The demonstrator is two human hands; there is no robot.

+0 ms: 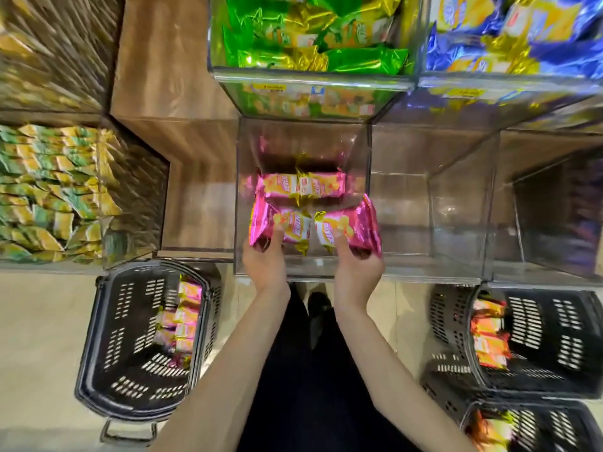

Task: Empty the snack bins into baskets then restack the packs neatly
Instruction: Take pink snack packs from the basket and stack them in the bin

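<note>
A clear plastic bin (303,272) stands in the middle of the lower shelf row. Inside it, at the back, lies a row of pink snack packs (305,185). Over the bin's front part my left hand (269,259) grips a stack of pink packs (277,223), thumb on top. Beside it my right hand (355,261) grips a second pink stack (352,226). The two stacks touch in the middle. On the floor at the left a black basket (98,347) holds more pink packs (182,321) along its right wall.
To the right stand two clear bins (434,197) with nothing visible inside. Bins of green packs (310,34) and blue packs (522,34) sit above. Green-yellow packs (49,190) fill a bin at left. Black baskets (554,340) with orange packs stand on the floor at right.
</note>
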